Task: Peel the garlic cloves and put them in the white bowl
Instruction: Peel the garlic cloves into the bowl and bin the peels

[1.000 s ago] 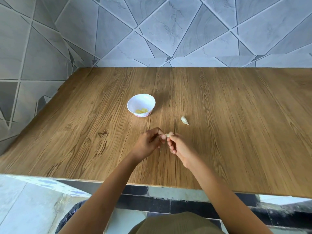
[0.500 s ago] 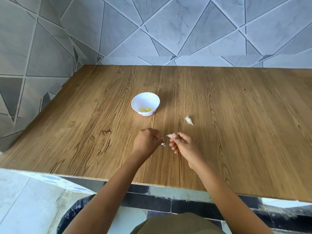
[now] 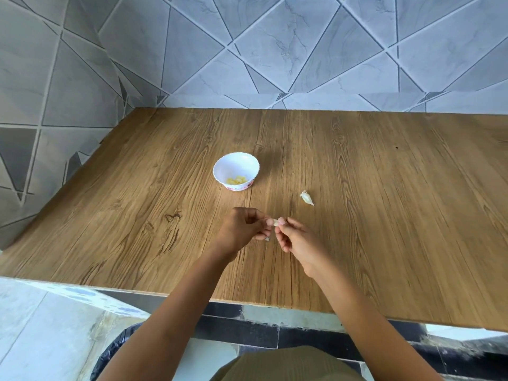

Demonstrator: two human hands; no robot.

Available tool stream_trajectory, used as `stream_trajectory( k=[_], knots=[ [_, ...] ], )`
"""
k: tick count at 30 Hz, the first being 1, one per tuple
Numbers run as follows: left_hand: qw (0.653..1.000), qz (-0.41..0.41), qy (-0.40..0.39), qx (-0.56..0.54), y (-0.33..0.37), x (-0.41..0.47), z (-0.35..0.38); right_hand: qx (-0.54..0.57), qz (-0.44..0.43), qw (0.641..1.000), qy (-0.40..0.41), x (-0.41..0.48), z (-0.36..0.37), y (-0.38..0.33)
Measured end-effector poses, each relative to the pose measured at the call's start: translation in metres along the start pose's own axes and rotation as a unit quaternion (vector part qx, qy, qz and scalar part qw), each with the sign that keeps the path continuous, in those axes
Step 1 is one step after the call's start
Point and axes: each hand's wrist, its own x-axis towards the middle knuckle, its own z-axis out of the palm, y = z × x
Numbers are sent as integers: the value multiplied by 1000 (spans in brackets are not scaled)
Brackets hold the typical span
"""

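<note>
A small garlic clove (image 3: 275, 222) is pinched between the fingertips of my left hand (image 3: 243, 229) and my right hand (image 3: 298, 240), just above the wooden table. Most of the clove is hidden by my fingers. A tiny scrap of skin (image 3: 267, 238) lies on the wood under my left fingers. Farther back stands the white bowl (image 3: 220, 167) with a scalloped rim and several yellowish peeled cloves (image 3: 237, 180) inside. An unpeeled clove (image 3: 306, 198) lies on the table to the right of the bowl, beyond my right hand.
The wooden table (image 3: 384, 202) meets a grey tiled wall (image 3: 275, 50) at the back and on the left. Its front edge runs just under my forearms. A black-lined bin (image 3: 115, 350) shows below the edge at the lower left.
My hands pulled a little apart half a second ago and a scrap of skin dropped on the table. They have now closed together again on the clove.
</note>
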Motion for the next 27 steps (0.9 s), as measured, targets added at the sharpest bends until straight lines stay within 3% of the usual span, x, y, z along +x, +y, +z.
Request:
stream_trajectory(
  k=[4, 8, 10, 12, 14, 17, 20, 27],
  knots=[
    [999, 42, 11, 11, 0, -4, 1, 212, 126, 967, -58, 0, -1, -10],
    [999, 37, 0, -16, -4, -8, 1, 288, 185, 935, -98, -1, -3, -11],
    [999, 22, 12, -23, -5, -8, 1, 175, 124, 975, -63, 0, -2, -7],
    [999, 2, 32, -31, -5, -8, 1, -45, -35, 998, -1, 1, -1, 0],
    [998, -13, 44, -34, -3, -6, 0, -193, -189, 962, 38, 3, -2, 5],
    [999, -15, 38, -5, -1, -5, -3, -279, -302, 909, 66, 4, -2, 10],
    [999, 0, 27, 25, 1, -4, -5, -265, -314, 909, 67, 5, -4, 10],
    [995, 42, 24, 90, -4, -5, -10, -186, -182, 966, 0, 9, -7, 2]
  ],
)
